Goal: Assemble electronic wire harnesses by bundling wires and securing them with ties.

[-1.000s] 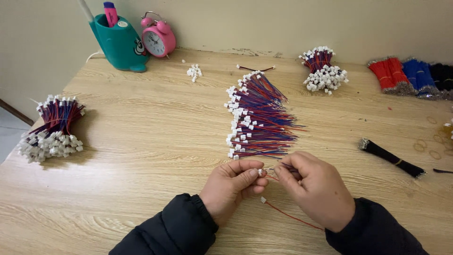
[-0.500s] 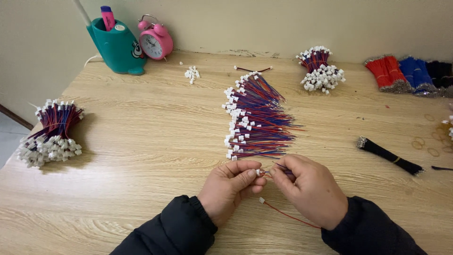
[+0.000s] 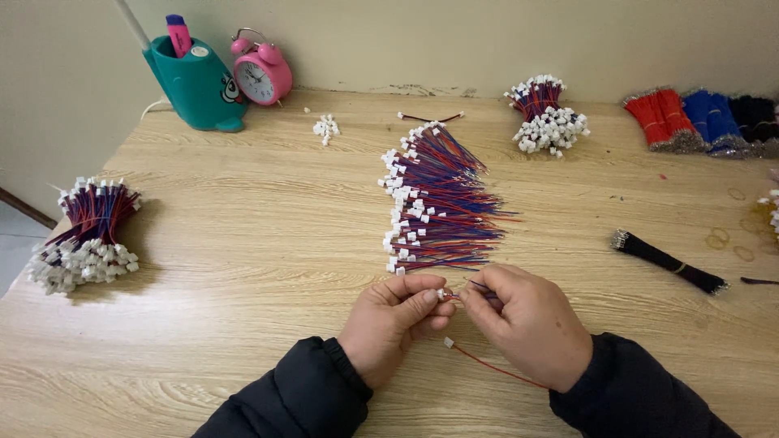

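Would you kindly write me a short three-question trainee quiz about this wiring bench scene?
1. True or false: the left hand pinches a small white connector against wire ends held by the right hand.
2. Which lies directly beyond the hands? A) the fanned row of red-and-blue wires B) the pink alarm clock C) the black wire bundle
3. What sits on the table beside the clock, holding a marker?

Key: 1 true; 2 A; 3 the teal pen holder.
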